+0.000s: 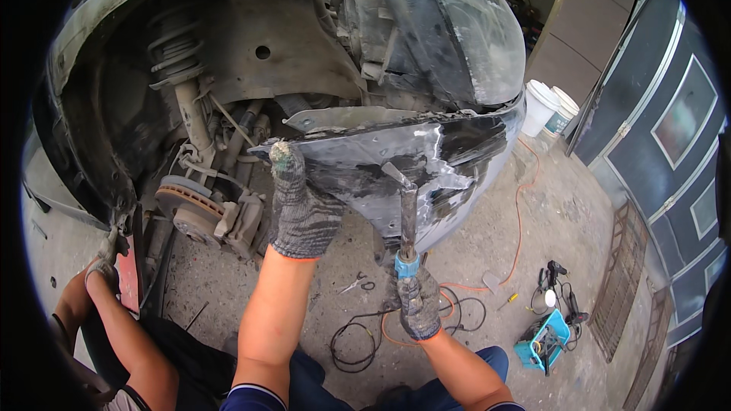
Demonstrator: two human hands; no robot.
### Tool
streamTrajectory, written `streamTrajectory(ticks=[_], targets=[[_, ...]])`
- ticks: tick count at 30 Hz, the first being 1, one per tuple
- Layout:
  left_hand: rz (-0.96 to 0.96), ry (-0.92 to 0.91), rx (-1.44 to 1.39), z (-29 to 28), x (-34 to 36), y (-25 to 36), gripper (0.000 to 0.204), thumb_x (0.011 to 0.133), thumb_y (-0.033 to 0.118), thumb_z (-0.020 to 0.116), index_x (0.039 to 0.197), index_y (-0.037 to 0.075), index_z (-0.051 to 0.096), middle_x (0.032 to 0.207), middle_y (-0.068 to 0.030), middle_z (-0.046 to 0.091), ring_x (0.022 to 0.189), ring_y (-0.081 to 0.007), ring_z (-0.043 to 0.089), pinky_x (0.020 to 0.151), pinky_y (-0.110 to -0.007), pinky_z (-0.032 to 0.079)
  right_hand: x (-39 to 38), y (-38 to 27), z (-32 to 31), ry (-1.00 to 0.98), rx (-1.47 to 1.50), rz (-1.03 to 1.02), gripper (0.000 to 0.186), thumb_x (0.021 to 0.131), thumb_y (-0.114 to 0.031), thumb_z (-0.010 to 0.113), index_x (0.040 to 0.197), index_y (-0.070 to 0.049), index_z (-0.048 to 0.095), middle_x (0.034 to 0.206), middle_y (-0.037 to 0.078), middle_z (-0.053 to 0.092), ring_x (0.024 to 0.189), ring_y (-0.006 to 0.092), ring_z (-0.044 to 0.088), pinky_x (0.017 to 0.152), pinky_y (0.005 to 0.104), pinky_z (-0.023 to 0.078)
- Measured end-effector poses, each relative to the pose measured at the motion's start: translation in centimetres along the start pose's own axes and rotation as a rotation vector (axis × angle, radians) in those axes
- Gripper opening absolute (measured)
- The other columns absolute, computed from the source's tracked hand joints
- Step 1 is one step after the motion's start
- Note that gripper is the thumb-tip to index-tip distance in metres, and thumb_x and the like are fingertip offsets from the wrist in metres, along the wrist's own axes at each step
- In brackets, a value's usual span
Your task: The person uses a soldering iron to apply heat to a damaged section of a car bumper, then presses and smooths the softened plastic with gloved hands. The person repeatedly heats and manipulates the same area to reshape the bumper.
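My left hand (297, 205), in a grey striped knit glove, is closed on the pointed upper edge of a dark, scuffed car bumper (358, 171). The thumb lies on top; the glove hides the other fingers. My right hand (419, 304), gloved alike, is wrapped round the handle of what looks like a soldering iron (409, 221), with a blue collar and a long metal barrel. Its bent, flat tip lies at the bumper's face, beside shiny silvery lines and pale patches; whether it touches cannot be made out.
The open wheel well shows a coil spring (175, 53) and a brake disc (186, 198). At lower left, another person's hand (106, 274) is near a red part (131, 259). Cables (354, 346), scissors (356, 283), a turquoise tool basket (525, 354) and white buckets (540, 106) stand or lie on the floor.
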State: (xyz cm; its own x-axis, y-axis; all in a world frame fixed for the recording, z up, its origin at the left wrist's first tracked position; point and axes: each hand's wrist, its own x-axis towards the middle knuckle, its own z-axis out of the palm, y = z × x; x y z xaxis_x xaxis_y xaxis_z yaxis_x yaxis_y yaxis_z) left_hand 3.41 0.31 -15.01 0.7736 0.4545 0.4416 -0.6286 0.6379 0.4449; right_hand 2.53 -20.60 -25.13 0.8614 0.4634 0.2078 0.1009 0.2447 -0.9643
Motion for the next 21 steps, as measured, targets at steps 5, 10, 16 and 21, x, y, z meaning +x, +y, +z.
streamTrajectory(ticks=[5,10,16,21], targets=[[0.003,0.007,-0.027,0.2,0.1,0.1,0.073,0.082,0.062,0.063,0.128,0.007,0.053,0.125,-0.0113,0.059,0.113,-0.0305,0.056,0.102,-0.048,0.043,-0.3,-0.7,-0.1,-0.007,0.042,0.123,0.036,0.096,-0.038,0.058,0.108,-0.004,0.058,0.074,-0.003,0.054,0.061,0.0049,0.046,0.053,0.0216,0.037],[0.025,0.048,0.000,0.5,0.1,0.0,0.073,0.082,0.063,0.062,0.128,0.008,0.053,0.123,-0.0107,0.060,0.113,-0.0300,0.056,0.102,-0.048,0.043,-1.0,0.2,-1.0,-0.024,0.017,0.130,0.033,0.096,-0.036,0.057,0.107,-0.004,0.057,0.075,-0.003,0.054,0.063,0.0057,0.047,0.055,0.0218,0.039],[-0.002,-0.031,-0.008,-1.0,0.1,0.0,0.072,0.082,0.063,0.061,0.128,0.008,0.054,0.126,-0.0109,0.059,0.114,-0.0300,0.056,0.103,-0.048,0.042,-0.6,1.0,-0.2,0.002,-0.052,0.100,0.033,0.097,-0.036,0.056,0.108,-0.005,0.056,0.074,-0.003,0.054,0.064,0.0063,0.048,0.057,0.0226,0.041],[0.019,-0.001,-0.010,-0.3,0.1,0.0,0.071,0.083,0.063,0.061,0.127,0.008,0.054,0.125,-0.0108,0.059,0.114,-0.0302,0.056,0.102,-0.048,0.042,-1.0,0.4,-0.3,0.024,-0.110,0.089,0.030,0.097,-0.035,0.055,0.104,-0.006,0.057,0.074,-0.003,0.054,0.063,0.0070,0.048,0.056,0.0236,0.041]])
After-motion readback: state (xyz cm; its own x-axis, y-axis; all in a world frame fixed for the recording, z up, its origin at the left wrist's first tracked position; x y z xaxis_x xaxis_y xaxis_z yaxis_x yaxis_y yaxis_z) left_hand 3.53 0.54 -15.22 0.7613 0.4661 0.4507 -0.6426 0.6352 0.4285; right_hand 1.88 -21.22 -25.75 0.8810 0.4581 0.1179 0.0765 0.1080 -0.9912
